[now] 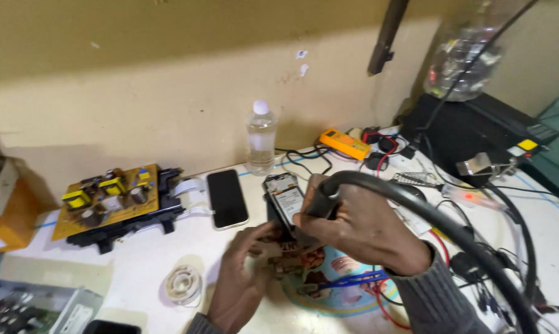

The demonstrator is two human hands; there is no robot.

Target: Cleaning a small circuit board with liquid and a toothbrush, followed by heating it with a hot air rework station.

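The opened black mobile phone with its bare circuit board (284,201) stands tilted on the white bench — left hand (242,272) pinches its lower edge, right hand (360,226) grips a thick black hose-fed handpiece (321,199) at it. Light, stiff, fragile — best held by the frame edges.

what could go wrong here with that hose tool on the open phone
The right hand aims a black thick-hosed handpiece at the opened phone with its back cover off, which the left hand steadies; fingers sit close to the tip. The clear plastic bottle with a white cap stands just behind and could tip. Loose black and red cables could snag the hose.
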